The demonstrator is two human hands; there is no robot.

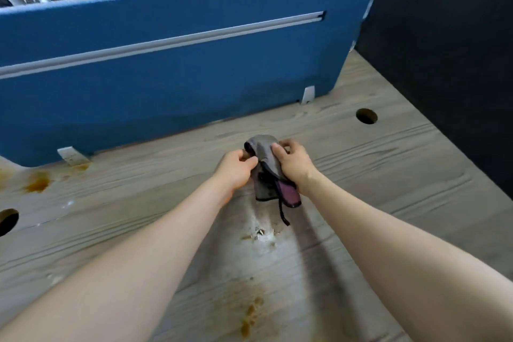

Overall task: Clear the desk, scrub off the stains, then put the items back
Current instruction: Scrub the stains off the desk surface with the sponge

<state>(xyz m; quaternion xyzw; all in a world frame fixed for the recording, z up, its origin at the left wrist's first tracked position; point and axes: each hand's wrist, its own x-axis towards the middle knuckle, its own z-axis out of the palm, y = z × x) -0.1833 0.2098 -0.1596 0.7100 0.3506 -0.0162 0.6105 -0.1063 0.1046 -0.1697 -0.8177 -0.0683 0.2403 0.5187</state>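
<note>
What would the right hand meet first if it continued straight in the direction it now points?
Probably the blue divider panel. The right hand, holding the grey cloth with the left hand, points away across the bare desk; depth is uncertain.

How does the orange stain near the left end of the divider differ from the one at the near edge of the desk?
The left stain is a solid, darker orange blot close to the blue divider; the near stain is a broken, paler trail, between the forearms. Both lie unwiped on the wooden desk, away from the cloth.
</note>
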